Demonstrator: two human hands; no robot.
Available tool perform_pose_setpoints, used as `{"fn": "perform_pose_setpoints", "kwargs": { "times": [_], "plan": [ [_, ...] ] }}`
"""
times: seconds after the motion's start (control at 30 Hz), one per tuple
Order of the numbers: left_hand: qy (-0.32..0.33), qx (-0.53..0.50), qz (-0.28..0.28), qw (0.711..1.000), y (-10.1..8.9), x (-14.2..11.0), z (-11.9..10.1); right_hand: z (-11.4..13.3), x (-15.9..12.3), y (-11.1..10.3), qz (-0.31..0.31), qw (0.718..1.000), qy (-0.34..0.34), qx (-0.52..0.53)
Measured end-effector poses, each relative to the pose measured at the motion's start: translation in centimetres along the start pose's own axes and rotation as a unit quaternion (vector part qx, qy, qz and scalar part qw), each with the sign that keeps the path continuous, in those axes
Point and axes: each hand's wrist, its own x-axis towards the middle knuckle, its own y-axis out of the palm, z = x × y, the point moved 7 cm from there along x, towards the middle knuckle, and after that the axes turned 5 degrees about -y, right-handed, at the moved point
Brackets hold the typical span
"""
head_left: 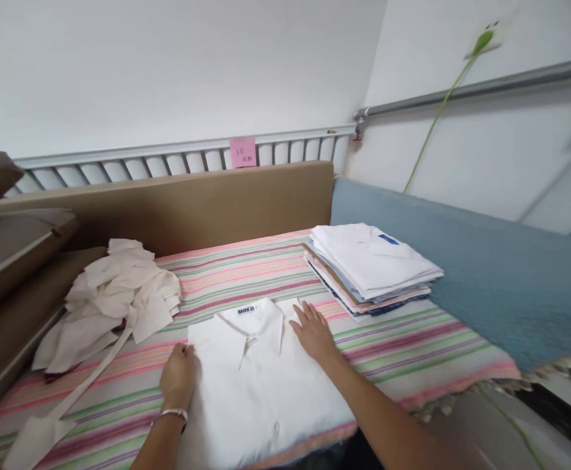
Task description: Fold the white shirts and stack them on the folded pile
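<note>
A folded white collared shirt (256, 385) with a black label at the neck lies on the striped cloth (403, 346) in front of me. My right hand (312, 331) rests flat on the shirt's right shoulder, fingers stretched out. My left hand (178, 373) sits at the shirt's left edge with its fingers curled onto the fabric; a bracelet circles that wrist. A stack of folded shirts (371, 267), white on top, stands to the right behind my right hand.
A crumpled heap of cream garments (114, 300) lies at the left, a strip trailing toward me. Brown cardboard panels (202, 202) line the back and left. A blue blanket (486, 274) covers the right side. A pink note (243, 151) hangs on the white rail.
</note>
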Motion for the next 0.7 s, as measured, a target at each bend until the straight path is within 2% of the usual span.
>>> {"fn": "perform_pose_setpoints", "kwargs": {
  "times": [0.1,0.2,0.27,0.33,0.4,0.47,0.53,0.6,0.7],
  "plan": [
    [0.009,-0.037,-0.001,0.999,-0.9,-0.3,1.1,-2.7,0.4,-1.1,-0.041,0.996,0.077,0.028],
    [0.001,-0.076,0.011,0.997,-1.9,-1.4,3.8,-4.9,-0.5,-1.7,-0.04,0.989,0.109,0.092],
    [0.002,-0.098,0.027,0.995,-2.1,-2.7,5.5,-5.0,-1.7,-2.4,-0.04,0.989,0.083,0.112],
    [0.049,-0.082,0.011,0.995,-2.4,-4.6,5.8,-3.6,-3.0,-3.4,-0.047,0.994,0.021,0.1],
    [0.146,-0.029,-0.044,0.988,-2.7,-7.1,4.4,-1.3,-4.0,-4.5,-0.042,0.995,-0.044,0.077],
    [0.253,0.025,-0.096,0.962,-2.3,-9.8,2.0,1.1,-4.5,-5.3,-0.014,0.995,-0.082,0.06],
    [0.324,0.077,-0.119,0.935,-1.1,-12.1,-0.1,3.3,-4.5,-5.5,0.02,0.993,-0.104,0.052],
    [0.351,0.133,-0.127,0.918,0.2,-13.5,-1.3,5.0,-4.0,-5.3,0.045,0.99,-0.122,0.049],
    [0.341,0.193,-0.142,0.909,1.7,-14.3,-1.3,5.8,-3.0,-3.9,0.07,0.988,-0.13,0.043]
  ]
}}
